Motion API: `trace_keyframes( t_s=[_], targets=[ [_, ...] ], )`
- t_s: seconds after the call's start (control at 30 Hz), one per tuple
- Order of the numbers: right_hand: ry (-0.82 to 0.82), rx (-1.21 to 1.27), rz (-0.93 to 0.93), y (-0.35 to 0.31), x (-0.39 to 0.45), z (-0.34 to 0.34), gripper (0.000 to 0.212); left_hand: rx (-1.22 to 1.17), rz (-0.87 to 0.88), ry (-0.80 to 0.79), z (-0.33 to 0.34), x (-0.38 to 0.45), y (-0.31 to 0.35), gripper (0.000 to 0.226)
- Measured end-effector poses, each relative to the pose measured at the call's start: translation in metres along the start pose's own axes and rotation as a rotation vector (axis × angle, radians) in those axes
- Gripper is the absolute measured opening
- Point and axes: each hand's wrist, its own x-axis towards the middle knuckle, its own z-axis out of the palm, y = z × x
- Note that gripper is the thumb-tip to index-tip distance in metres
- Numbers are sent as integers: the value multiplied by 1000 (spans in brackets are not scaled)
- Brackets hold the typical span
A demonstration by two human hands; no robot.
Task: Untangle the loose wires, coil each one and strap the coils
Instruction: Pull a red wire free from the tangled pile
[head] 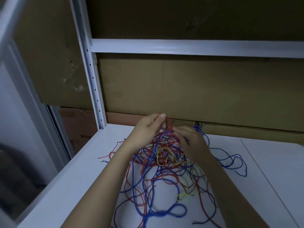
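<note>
A tangle of red, blue and yellow wires (166, 163) lies spread on a white shelf (85, 170). My left hand (146, 127) is raised above the back of the heap and pinches a red wire (169, 124) between thumb and fingertips, lifting a bunch of strands with it. My right hand (190, 142) sits just to the right, its fingers curled into the lifted red and blue strands. A loose blue wire (233, 162) trails off to the right. A big blue loop (171, 211) lies at the front between my forearms.
Cardboard boxes (197, 92) stand close behind the shelf. A white perforated metal upright (93, 83) rises at the back left corner, and a crossbeam (197, 47) runs above. The shelf's left edge drops off to a dark floor area. A seam (263, 175) divides the shelf on the right.
</note>
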Motion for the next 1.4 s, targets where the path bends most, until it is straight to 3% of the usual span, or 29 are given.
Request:
trace_keyframes(
  t_s=[0.1,0.23,0.33,0.4,0.47,0.57,0.63,0.8,0.93,1.1,1.27,1.4],
  targets=[
    [167,227,59,-6,12,-3,19,-154,17,56,0,3,8,39],
    [289,381,327,11,27,-2,11,-299,21,178,-12,8,13,39],
    [48,176,557,41,24,9,14,-331,59,238,-30,10,17,40],
    [-131,170,687,47,19,14,17,-256,48,229,-38,10,17,40],
    [-139,128,605,43,20,15,21,-211,22,228,-41,10,14,39],
    [191,71,416,21,28,5,22,-193,3,251,-42,9,8,38],
    [315,251,378,-2,35,-2,18,-201,3,262,-42,10,6,38],
    [196,578,540,-31,51,-9,17,-230,9,283,-44,13,6,39],
    [166,715,585,-28,62,-9,35,-210,18,275,-43,10,4,39],
    [205,879,489,-19,74,-14,18,-144,-39,320,-43,5,-8,40],
    [-16,1261,252,-20,72,-29,18,-51,-137,430,-47,6,-26,41],
    [-128,1162,222,-26,66,-30,33,10,-171,539,-48,12,-34,42]
  ],
)
